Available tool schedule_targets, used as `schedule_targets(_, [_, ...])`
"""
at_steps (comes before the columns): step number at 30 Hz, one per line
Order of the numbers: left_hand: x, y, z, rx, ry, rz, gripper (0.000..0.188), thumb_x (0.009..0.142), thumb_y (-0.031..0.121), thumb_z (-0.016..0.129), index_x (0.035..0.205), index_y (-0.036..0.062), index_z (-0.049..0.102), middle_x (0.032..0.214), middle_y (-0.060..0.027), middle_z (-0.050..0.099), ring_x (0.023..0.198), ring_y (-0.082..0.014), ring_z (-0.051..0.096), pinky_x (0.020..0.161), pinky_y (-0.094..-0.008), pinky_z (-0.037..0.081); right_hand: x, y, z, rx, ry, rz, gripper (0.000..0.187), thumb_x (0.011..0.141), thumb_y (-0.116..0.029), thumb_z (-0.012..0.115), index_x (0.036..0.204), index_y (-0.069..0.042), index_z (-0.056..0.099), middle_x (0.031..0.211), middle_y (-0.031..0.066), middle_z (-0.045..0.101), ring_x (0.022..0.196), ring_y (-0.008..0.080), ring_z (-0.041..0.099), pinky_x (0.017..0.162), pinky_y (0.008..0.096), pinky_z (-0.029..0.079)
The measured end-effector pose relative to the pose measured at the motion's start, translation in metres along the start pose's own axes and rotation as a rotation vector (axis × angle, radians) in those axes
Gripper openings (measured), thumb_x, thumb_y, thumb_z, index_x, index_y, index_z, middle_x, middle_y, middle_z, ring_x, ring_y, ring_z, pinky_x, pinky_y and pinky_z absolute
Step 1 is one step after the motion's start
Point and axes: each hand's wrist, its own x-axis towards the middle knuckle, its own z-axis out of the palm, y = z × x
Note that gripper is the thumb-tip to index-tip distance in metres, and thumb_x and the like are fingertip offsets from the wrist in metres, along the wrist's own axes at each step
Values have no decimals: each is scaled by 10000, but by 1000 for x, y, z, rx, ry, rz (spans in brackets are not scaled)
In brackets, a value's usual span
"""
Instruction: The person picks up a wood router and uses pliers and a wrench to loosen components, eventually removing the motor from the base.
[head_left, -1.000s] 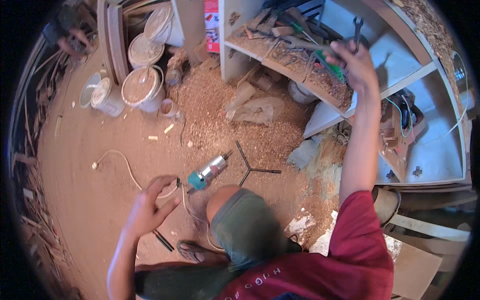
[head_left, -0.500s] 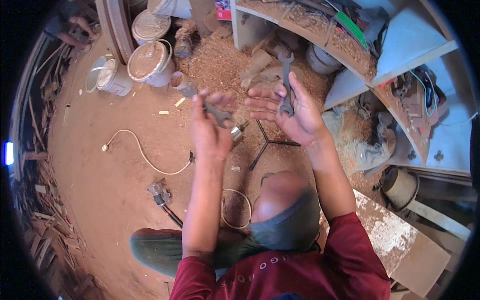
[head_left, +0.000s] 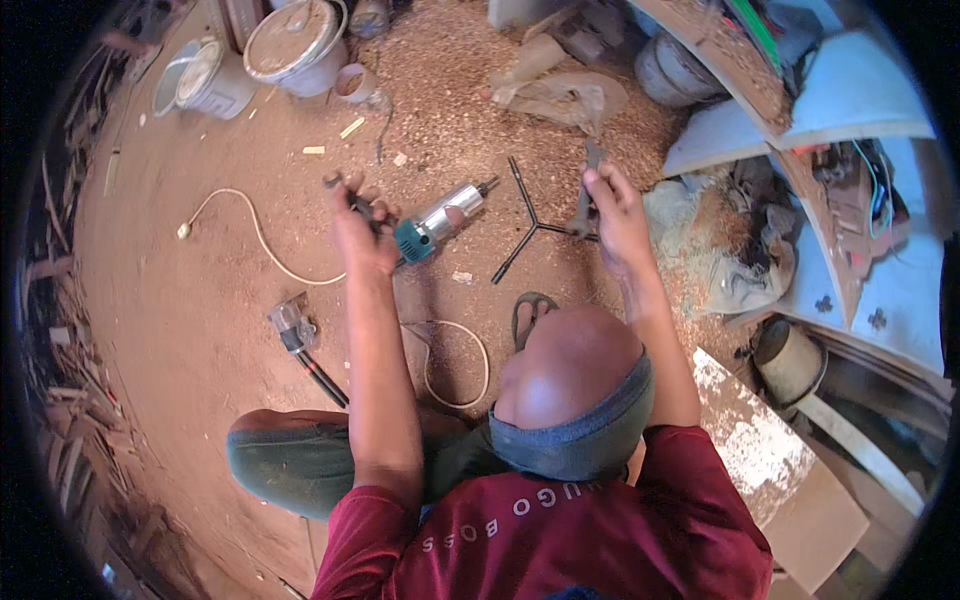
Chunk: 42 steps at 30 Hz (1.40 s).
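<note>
Your left hand (head_left: 362, 235) closes around a dark slim metal tool (head_left: 347, 196); your right hand (head_left: 612, 205) grips a grey steel wrench (head_left: 588, 190). Between your hands, on the sawdust floor (head_left: 200, 300), lies the teal-and-silver electric router (head_left: 437, 222).

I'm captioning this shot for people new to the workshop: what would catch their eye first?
First, the two raised hands at centre: the left hand grips a dark slim tool, the right hand a metal spanner. Between them, on the sawdust-strewn floor, lies a teal and silver power tool beside a black three-armed wrench. White lidded buckets stand at the upper left.
</note>
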Motion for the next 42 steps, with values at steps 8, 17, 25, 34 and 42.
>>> schedule_targets(8, [-4, -51, -23, 1136, -46, 418, 310, 850, 300, 718, 939, 25, 608, 773, -105, 600, 591, -231, 541, 610, -369, 476, 23, 118, 15, 137, 35, 166, 94, 961, -30, 596, 1046, 8, 605, 975, 126, 677, 955, 288, 721, 723, 330, 619])
schedule_targets(17, [44, -123, -23, 2185, -319, 916, 519, 726, 230, 824, 1068, 14, 499, 1073, -168, 648, 1084, -341, 608, 939, -451, 465, 9, 190, 7, 632, -45, 682, 166, 966, -57, 587, 1123, -8, 570, 1013, 118, 675, 920, 229, 680, 831, 380, 582])
schedule_targets(25, [35, -73, -6, 1925, -600, 293, 689, 680, 267, 848, 1213, 33, 479, 1081, -249, 682, 1023, -425, 657, 902, -468, 523, 27, 223, 17, -252, -173, 253, 242, 935, -150, 603, 1126, -9, 649, 885, 99, 709, 768, 208, 669, 681, 341, 527])
schedule_targets(34, [48, -53, -56, 1910, -595, 158, 687, 676, 326, 843, 1174, 5, 496, 1076, -278, 667, 1038, -428, 645, 885, -489, 515, 38, 210, 65, -602, -252, -87, 242, 859, -153, 623, 1016, 19, 688, 875, 215, 686, 811, 363, 668, 740, 431, 523])
schedule_targets(42, [54, -56, -69, 1793, -631, 254, 591, 708, 281, 802, 1131, -4, 504, 1020, -279, 659, 972, -418, 647, 837, -468, 513, 28, 232, 86, -562, -84, -416, 166, 878, -93, 651, 1007, -2, 704, 969, 189, 667, 927, 351, 648, 814, 407, 516])
